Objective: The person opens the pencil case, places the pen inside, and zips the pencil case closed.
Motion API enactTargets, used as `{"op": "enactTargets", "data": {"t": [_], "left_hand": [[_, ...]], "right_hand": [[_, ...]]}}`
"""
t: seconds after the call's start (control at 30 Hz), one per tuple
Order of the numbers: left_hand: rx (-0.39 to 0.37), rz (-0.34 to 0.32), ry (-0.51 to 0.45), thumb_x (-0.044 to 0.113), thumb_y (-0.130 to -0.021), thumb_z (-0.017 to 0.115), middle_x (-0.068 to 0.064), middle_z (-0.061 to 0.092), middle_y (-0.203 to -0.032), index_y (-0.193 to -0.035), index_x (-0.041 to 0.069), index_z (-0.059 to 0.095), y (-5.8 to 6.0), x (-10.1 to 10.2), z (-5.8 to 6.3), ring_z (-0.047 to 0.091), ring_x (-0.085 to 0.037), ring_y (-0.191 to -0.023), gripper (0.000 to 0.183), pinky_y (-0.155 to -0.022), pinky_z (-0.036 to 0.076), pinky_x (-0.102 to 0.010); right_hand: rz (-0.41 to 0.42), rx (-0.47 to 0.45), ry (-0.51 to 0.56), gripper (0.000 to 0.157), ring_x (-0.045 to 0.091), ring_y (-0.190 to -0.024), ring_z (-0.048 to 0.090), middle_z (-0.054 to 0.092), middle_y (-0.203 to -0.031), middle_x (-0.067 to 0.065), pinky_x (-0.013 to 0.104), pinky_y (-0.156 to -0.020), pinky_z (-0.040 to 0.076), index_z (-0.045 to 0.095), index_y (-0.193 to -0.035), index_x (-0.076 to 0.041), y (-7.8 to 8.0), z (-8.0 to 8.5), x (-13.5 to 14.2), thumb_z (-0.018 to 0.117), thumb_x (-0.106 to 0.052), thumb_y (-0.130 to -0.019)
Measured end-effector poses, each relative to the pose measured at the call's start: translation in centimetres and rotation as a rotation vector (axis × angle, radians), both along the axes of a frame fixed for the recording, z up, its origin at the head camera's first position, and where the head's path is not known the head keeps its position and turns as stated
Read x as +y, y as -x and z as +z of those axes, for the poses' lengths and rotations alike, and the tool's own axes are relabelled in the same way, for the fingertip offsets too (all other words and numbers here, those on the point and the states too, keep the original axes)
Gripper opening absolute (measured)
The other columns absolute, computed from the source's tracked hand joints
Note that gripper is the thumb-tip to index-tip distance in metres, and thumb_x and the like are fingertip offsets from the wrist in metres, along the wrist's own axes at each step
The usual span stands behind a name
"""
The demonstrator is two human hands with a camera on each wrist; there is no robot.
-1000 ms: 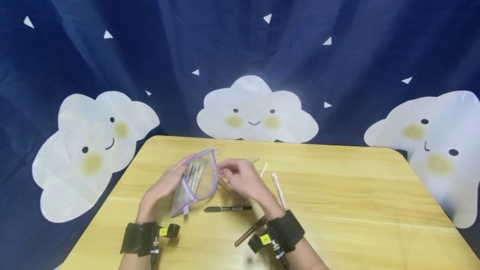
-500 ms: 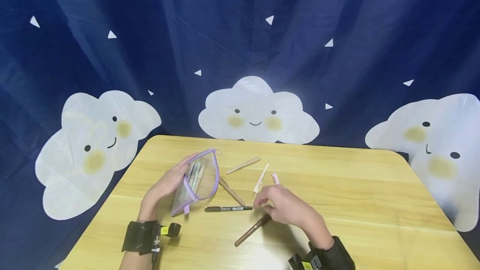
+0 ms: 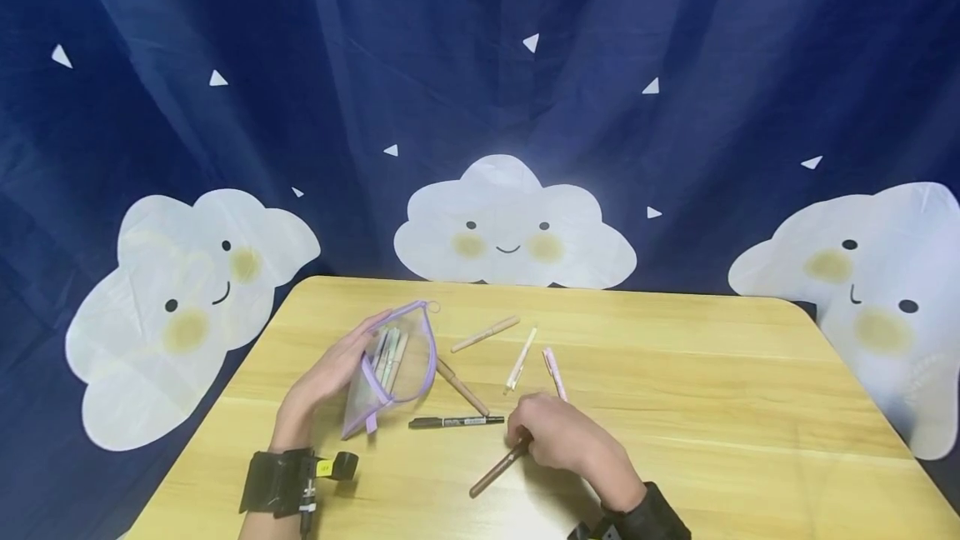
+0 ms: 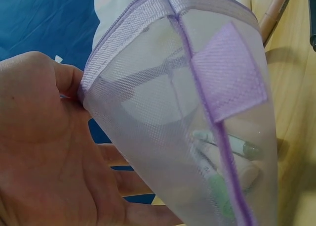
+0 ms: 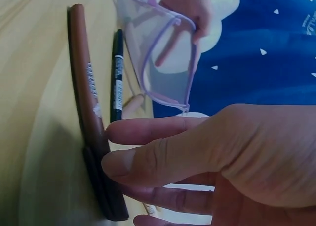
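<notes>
My left hand [image 3: 341, 365] holds a see-through mesh pencil pouch [image 4: 148, 107] with purple trim at its side, thumb at the zipper rim and fingers behind. The pouch gapes toward the right, and several pens [image 3: 392, 355] lie inside it. At the table's front middle, my right hand [image 3: 566, 432] pinches the capped end of a brown marker [image 5: 88, 77] between thumb and fingers. The marker's other end points toward the front left, close to the tabletop. A black marker [image 3: 456, 422] lies just beyond, between the two hands.
Two tan pens [image 3: 486, 333] [image 3: 465, 388] lie right of the pouch. Beyond my right hand are a white pen [image 3: 522, 359] and a pink pen [image 3: 555, 373]. A blue curtain [image 3: 480, 65] with clouds hangs behind the wooden table [image 3: 712, 407].
My right hand has come away from the pouch mouth, moved right and toward the front, and taken hold of the brown marker. The left hand and pouch have stayed put.
</notes>
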State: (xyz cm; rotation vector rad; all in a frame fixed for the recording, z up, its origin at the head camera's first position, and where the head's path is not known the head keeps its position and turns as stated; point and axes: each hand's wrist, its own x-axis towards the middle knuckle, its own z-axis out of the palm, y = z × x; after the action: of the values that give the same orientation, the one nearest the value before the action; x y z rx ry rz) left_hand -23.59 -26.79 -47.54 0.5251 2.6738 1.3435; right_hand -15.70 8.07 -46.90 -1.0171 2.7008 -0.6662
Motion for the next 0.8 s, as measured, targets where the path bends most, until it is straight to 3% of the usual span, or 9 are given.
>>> {"op": "enactTargets", "data": {"t": [0.17,0.4,0.8], "left_hand": [[-0.016,-0.007,-0.023,0.021,-0.111,0.023,-0.017,0.026,-0.160,-0.156,0.012,0.029,0.0,-0.2,0.1,0.018,-0.042,-0.143,0.047,-0.111,0.015,-0.068],[-0.042,0.007,-0.044,0.024,-0.110,0.025,-0.016,0.026,-0.160,-0.156,0.013,0.030,0.1,0.1,0.3,0.018,-0.041,-0.144,0.047,-0.111,0.014,-0.068],[-0.026,-0.013,-0.041,0.021,-0.111,0.024,-0.018,0.027,-0.159,-0.156,0.010,0.029,-0.3,0.1,0.1,0.019,-0.043,-0.143,0.047,-0.110,0.015,-0.069]], "right_hand": [[0.004,0.061,-0.025,0.036,0.007,-0.074,0.058,0.068,-0.077,-0.009,0.026,-0.067,0.056,0.074,-0.074,-0.018,-0.2,-0.2,-0.3,0.071,0.016,-0.063],[-0.023,0.076,-0.045,0.035,0.007,-0.072,0.058,0.066,-0.074,-0.009,0.026,-0.064,0.056,0.073,-0.072,-0.018,-0.1,-0.8,-0.5,0.072,0.016,-0.062],[-0.048,0.027,-0.051,0.038,0.006,-0.067,0.052,0.060,-0.069,-0.012,0.024,-0.060,0.052,0.068,-0.070,-0.019,-0.3,-0.7,-0.5,0.067,0.017,-0.062]]}}
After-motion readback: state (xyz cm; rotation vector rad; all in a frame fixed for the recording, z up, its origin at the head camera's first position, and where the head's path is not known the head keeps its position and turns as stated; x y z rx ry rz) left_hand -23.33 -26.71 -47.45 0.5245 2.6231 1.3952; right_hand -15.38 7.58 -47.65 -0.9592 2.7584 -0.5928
